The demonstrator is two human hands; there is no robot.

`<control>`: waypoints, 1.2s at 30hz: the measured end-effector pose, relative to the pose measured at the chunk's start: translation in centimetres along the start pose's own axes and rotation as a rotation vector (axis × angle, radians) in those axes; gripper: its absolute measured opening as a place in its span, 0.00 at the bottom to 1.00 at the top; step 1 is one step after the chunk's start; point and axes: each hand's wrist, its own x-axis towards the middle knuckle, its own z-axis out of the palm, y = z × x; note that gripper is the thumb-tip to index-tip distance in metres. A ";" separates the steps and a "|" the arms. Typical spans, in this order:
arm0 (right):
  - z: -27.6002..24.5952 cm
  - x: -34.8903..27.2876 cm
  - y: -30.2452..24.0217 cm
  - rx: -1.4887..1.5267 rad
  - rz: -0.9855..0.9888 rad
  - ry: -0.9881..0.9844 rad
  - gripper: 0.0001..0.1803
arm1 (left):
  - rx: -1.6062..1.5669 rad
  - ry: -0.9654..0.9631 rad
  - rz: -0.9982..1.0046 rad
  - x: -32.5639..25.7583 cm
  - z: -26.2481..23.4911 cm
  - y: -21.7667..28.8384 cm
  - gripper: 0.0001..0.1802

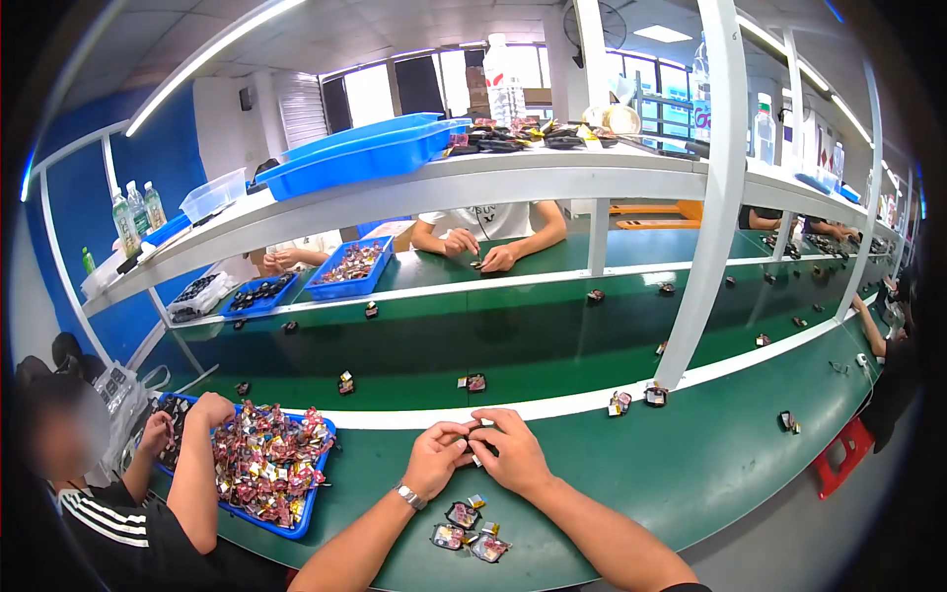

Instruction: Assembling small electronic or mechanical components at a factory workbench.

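Observation:
My left hand (437,462), with a metal-banded watch on its wrist, meets my right hand (515,456) above the green bench. Between them, the fingertips of both hands pinch a small dark piece (477,440) with a whitish bit showing below it; the fingers cover most of it. Closer to me, three small black casings lie grouped on the bench: one at the back (462,514), one at the left (448,536) and one at the right (488,549). Each shows reddish parts and a yellow-and-white tab.
A blue tray (324,483) heaped with reddish circuit parts stands at left, where a co-worker (148,493) reaches in. Beyond a white rail, a green conveyor (414,345) carries scattered pieces. A white post (698,217) rises at right, and a shelf (552,173) spans overhead.

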 end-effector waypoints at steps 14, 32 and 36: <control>0.7 -0.6 0.1 0.015 0.059 -0.003 0.09 | -0.037 -0.015 0.039 -0.1 0.1 0.1 0.15; 0.0 0.2 -1.2 -0.038 -0.074 0.047 0.12 | -0.064 -0.035 0.098 -0.1 -0.2 0.0 0.13; -0.1 0.1 -1.3 -0.024 -0.091 0.072 0.10 | -0.085 -0.015 0.079 -0.2 -0.3 -0.1 0.13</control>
